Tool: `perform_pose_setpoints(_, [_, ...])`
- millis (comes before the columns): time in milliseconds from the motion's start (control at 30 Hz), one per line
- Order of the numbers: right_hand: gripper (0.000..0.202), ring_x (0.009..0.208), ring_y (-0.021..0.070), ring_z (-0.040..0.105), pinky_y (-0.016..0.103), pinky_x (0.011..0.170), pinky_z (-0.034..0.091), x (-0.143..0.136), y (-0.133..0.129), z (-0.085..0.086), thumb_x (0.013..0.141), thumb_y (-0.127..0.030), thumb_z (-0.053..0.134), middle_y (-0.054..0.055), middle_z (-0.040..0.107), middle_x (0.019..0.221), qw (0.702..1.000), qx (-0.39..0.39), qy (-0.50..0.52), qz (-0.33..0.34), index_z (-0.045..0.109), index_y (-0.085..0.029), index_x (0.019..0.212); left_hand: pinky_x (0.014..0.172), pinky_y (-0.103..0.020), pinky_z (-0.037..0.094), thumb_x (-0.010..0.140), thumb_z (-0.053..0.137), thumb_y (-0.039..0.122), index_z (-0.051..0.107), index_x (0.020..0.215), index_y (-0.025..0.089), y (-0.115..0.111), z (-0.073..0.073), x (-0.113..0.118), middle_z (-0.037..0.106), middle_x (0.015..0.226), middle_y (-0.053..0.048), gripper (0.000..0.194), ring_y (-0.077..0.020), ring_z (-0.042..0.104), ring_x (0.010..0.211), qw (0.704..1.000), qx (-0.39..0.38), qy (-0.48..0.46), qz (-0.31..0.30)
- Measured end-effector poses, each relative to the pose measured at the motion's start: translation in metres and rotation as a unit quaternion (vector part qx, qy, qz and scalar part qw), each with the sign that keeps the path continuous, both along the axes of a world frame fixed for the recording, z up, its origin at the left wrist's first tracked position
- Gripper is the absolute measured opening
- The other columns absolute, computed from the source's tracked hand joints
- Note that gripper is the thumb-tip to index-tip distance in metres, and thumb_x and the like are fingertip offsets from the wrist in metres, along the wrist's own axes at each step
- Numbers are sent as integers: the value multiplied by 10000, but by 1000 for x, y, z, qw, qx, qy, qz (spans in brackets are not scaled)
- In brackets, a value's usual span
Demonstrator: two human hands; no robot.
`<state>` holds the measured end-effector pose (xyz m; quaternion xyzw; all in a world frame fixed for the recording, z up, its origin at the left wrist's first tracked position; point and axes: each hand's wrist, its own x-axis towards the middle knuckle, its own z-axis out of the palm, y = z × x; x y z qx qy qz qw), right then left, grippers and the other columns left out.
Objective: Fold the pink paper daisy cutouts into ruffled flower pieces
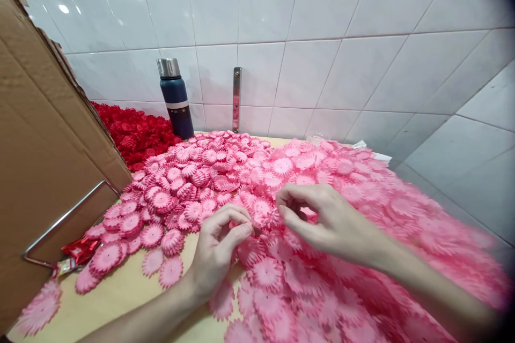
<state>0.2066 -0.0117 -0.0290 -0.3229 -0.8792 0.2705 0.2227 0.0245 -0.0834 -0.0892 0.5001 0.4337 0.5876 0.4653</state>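
Note:
My left hand is closed in a pinch, thumb against curled fingers, with a small dark sliver near its fingertips. Just to its right, my right hand has its thumb and index finger pressed together. What either pinch holds is too small or hidden to tell. Between the hands shows a pink scalloped flower disc; whether it is held or lies behind them I cannot tell. Both hands are over a wide heap of loose pink flower discs. Smaller pink flowers with curled edges form a pile at the left.
A cardboard box stands at the left, with a bent metal rod and a red wrapper beside it. Red flowers lie behind. A dark blue bottle stands before the tiled wall, near a metal bracket.

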Motion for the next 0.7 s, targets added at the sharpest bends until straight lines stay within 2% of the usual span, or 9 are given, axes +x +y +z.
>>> perform_pose_setpoints(167, [162, 555, 120, 440, 262, 528, 356, -1, 0, -1, 838, -128, 469, -16, 504, 619, 1000, 4, 4, 12, 456, -195, 691, 750, -281, 421, 841, 628, 192, 629, 702, 171, -2, -2, 0, 568, 817, -33, 140, -170, 538, 794, 1000, 5, -1, -10])
perform_pose_setpoints(367, [230, 672, 132, 515, 276, 631, 401, 0, -9, 3, 981, -265, 412, -4, 577, 742, 995, -78, -25, 61, 560, -191, 820, 718, -285, 424, 828, 643, 217, 620, 675, 161, 0, 1, 0, 590, 794, -49, 164, -179, 543, 775, 999, 27, 26, -17])
perform_pose_setpoints(500, [152, 671, 135, 540, 277, 619, 406, -2, -12, 1, 935, -312, 541, -2, 620, 765, 994, -80, -29, 70, 598, -190, 865, 698, -283, 425, 823, 654, 225, 624, 678, 163, 1, 3, 0, 589, 778, -44, 160, -176, 545, 756, 999, 37, 31, -23])
perform_pose_setpoints(700, [223, 625, 119, 494, 272, 592, 398, -5, -9, 0, 964, -294, 477, -3, 599, 722, 995, -67, -19, 73, 609, -173, 832, 710, -293, 422, 838, 637, 229, 625, 669, 160, 0, 3, 1, 587, 759, -44, 182, -177, 543, 749, 999, 23, 34, -33])
